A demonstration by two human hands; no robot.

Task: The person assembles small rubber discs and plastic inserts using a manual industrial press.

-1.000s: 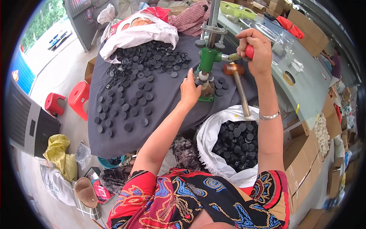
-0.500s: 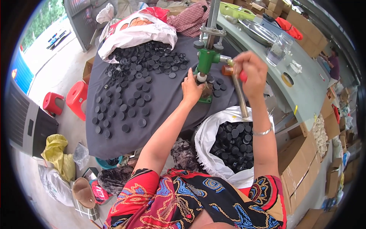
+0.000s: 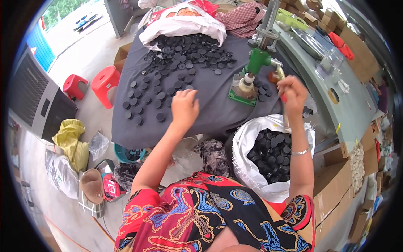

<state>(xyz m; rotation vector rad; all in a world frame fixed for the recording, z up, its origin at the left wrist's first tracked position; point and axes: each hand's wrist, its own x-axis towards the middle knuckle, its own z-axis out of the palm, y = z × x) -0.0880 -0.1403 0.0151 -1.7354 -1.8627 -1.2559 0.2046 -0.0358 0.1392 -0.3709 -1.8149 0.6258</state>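
The left hand (image 3: 184, 107) is hovering palm-down over the dark cloth (image 3: 210, 105) covering the worktop, its fingers loosely spread and gripping nothing, just beside the scattered black round caps (image 3: 155, 98). The right hand (image 3: 292, 90) is closing its fingers around the lever handle (image 3: 285, 113) of the green hand press (image 3: 252, 73), which is standing on the cloth, while a white sack (image 3: 252, 168) of more caps is sitting below that hand.

Caps (image 3: 176, 67): black. Table cloth (image 3: 210, 113): dark grey. Press (image 3: 256, 63): green. Sack (image 3: 252, 138): white. Stools (image 3: 105, 82): red. Cloth (image 3: 243, 19): checked red.
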